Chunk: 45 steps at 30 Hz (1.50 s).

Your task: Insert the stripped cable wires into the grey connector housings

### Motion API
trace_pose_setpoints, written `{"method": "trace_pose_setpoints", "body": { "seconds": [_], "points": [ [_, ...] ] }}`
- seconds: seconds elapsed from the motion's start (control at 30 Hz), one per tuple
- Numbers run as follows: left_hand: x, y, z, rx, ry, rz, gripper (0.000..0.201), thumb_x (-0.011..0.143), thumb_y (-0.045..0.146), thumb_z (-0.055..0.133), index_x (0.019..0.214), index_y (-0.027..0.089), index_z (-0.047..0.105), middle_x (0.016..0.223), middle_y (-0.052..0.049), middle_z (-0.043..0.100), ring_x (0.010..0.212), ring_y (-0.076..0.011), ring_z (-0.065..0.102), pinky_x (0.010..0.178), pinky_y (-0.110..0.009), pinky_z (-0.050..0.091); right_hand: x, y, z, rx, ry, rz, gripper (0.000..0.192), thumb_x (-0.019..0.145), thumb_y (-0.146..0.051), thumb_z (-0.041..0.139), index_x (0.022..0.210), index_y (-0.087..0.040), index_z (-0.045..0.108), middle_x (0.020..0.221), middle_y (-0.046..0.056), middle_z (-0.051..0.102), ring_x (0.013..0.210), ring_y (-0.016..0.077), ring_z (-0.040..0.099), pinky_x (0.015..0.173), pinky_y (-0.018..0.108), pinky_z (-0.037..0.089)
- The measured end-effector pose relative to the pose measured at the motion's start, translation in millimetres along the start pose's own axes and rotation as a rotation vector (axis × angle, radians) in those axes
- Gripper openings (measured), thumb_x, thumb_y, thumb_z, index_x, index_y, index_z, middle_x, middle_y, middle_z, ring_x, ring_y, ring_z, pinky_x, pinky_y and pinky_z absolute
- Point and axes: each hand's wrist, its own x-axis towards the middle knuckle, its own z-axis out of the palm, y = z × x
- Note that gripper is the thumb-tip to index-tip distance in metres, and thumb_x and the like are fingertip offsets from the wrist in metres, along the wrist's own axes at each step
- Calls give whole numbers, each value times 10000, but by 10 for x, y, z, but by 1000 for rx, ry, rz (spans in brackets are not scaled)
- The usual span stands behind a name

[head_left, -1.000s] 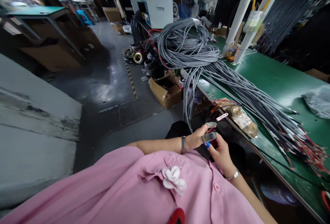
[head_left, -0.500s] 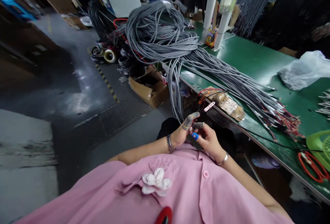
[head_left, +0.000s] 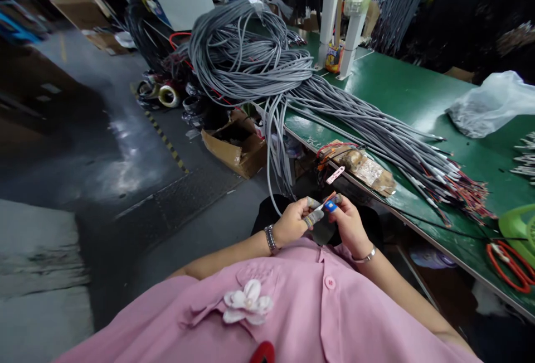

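Note:
My left hand [head_left: 295,221] and my right hand [head_left: 350,226] meet in front of my chest, just below the bench edge. Both wear grey finger cots. Between their fingertips they pinch a small blue connector [head_left: 331,206] with a thin wire end sticking out. A big bundle of grey cables [head_left: 368,129] lies across the green bench [head_left: 401,92] to the right, its stripped red and white ends [head_left: 468,193] pointing right. A taped brown block with a pink tag [head_left: 361,168] sits at the bench edge nearest my hands.
A coiled heap of grey cable [head_left: 242,51] hangs off the bench's far end. An open cardboard box [head_left: 236,145] and tape rolls [head_left: 167,95] lie on the floor. A plastic bag [head_left: 489,106], a green basket [head_left: 520,229] and red wire loops [head_left: 507,262] are at the right.
My hands rose slightly and closed together on the small blue connector; earlier the left fingers were spread above it. The view swung right, bringing the bag and basket into sight.

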Motion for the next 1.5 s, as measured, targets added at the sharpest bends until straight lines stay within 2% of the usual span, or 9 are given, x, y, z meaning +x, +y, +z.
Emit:
{"method": "trace_pose_setpoints", "body": {
  "seconds": [0.1,0.17,0.27,0.33,0.6,0.77,0.97,1.17,1.5],
  "points": [
    [-10,9,14,37,-11,-53,370,785,494,649,882,142,591,633,18,576,442,-52,471,408,-164,386,3,-41,-32,11,-37,2,165,791,-354,690,876,-213,670,783,4,627,591,105,472,511,220,381],
    [-13,34,20,28,4,-68,397,791,500,639,967,147,595,622,25,581,401,-44,453,378,-157,366,18,-72,-39,-15,-56,3,188,777,-360,704,877,-203,676,793,15,638,628,119,501,525,223,393],
    [-6,82,15,24,52,-39,433,769,476,671,1050,156,598,665,20,608,411,-45,474,385,-160,390,64,-110,-30,-45,-75,-17,186,767,-355,714,843,-189,678,791,21,643,674,131,530,558,230,407],
    [4,109,2,38,83,-16,384,743,452,702,965,151,616,696,12,617,440,-48,497,401,-161,409,103,-128,-18,-54,-108,-24,173,774,-347,706,834,-188,673,782,17,639,677,130,537,563,232,407],
    [42,103,-75,-103,113,-137,303,786,437,632,813,152,533,637,11,604,437,-72,549,369,-151,344,192,-186,40,19,-401,38,283,759,-338,727,988,-203,630,844,13,625,744,141,573,668,267,464],
    [70,103,-64,-61,106,-124,258,750,363,672,787,142,545,626,11,603,445,-67,545,394,-153,368,187,-118,74,-32,-228,55,210,781,-378,701,864,-190,658,779,7,622,661,119,532,566,234,412],
    [109,105,-40,23,120,-111,313,759,418,676,879,140,597,592,32,572,397,-48,459,377,-161,376,162,-26,16,10,-82,134,217,749,-380,726,824,-185,665,741,-3,617,605,104,495,515,215,371],
    [135,120,-60,64,-100,-156,238,757,343,684,844,130,623,610,12,591,492,-78,557,459,-173,447,172,-67,27,-154,-159,23,218,722,-372,748,774,-177,667,684,-6,609,607,120,509,569,250,411],
    [109,75,-79,-204,118,-137,316,774,445,661,772,141,572,621,-16,637,485,-108,609,385,-166,337,179,-73,48,-27,-82,91,245,725,-400,747,777,-187,637,696,-15,595,587,108,480,518,228,386]
  ]
}}
